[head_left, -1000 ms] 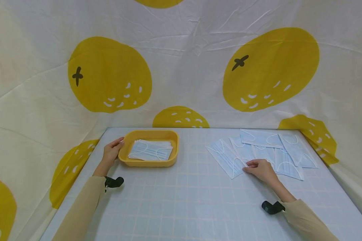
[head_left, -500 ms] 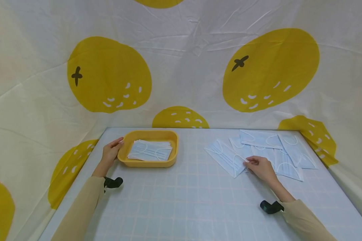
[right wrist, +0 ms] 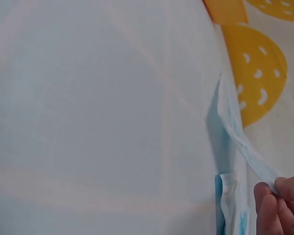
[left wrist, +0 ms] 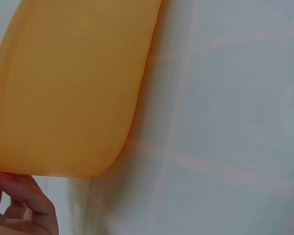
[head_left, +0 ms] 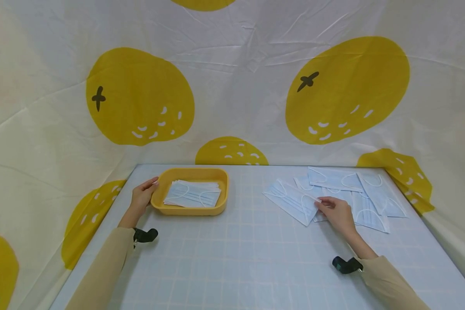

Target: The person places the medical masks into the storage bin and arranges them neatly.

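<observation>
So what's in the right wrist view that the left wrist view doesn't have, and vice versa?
Only the right wrist view shows the right hand, pinching a mask, and the yellow fruit print. Only the left wrist view shows the left hand, at the edge of the yellow tray. Both show the tabletop and part of that tray.

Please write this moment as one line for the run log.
left hand: holds yellow tray | right hand: pinches one mask by lifted corner | tray contents: mask stack | loose masks: overlapping on table
</observation>
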Tool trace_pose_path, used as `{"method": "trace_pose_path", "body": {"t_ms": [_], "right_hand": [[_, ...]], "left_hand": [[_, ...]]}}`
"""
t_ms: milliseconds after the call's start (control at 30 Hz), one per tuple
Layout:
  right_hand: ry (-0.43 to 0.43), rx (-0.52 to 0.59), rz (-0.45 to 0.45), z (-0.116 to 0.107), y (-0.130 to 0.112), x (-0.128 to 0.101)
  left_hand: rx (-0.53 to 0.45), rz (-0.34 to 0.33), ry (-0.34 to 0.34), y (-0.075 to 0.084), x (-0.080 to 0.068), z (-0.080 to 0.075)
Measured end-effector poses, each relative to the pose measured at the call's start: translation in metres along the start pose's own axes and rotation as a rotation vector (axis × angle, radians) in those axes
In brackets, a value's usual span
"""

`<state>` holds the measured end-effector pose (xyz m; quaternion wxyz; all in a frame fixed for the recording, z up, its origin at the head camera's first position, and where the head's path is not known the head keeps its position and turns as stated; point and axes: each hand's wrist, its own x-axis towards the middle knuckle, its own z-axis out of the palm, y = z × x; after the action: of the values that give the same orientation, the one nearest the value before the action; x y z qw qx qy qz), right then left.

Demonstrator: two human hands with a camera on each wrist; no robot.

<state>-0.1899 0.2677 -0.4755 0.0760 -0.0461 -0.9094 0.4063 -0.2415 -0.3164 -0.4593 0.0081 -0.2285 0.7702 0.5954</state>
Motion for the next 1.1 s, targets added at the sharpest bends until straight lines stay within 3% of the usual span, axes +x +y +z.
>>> {"method": "trace_pose_path", "body": {"t_ms": [300, 500, 633, 833, 900, 1100], "right_hand": [[0.053, 0.021, -0.023, -0.001, -0.003, 0.002], [0.047, 0.065, 0.01, 0.0, -0.006, 0.006], [0.062, 0.096, 0.017, 0.007, 0.009, 0.018], [0.077, 0.115, -0.041, 0.016, 0.039, 0.038], [0.073, 0.142, -0.033, 0.013, 0.032, 0.037], [0.025, 0.197, -0.006, -0.007, -0.023, 0.019]], "left_hand": [[-0.004, 0.009, -0.004, 0.0, 0.0, 0.001], [0.009, 0.004, 0.004, 0.001, 0.0, 0.001], [0.018, -0.002, 0.006, 0.001, 0.0, 0.001], [0.014, -0.01, 0.003, 0.002, 0.0, 0.001], [0.014, -0.01, 0.002, 0.002, 0.0, 0.001], [0.016, -0.011, 0.006, 0.003, 0.001, 0.001]]}}
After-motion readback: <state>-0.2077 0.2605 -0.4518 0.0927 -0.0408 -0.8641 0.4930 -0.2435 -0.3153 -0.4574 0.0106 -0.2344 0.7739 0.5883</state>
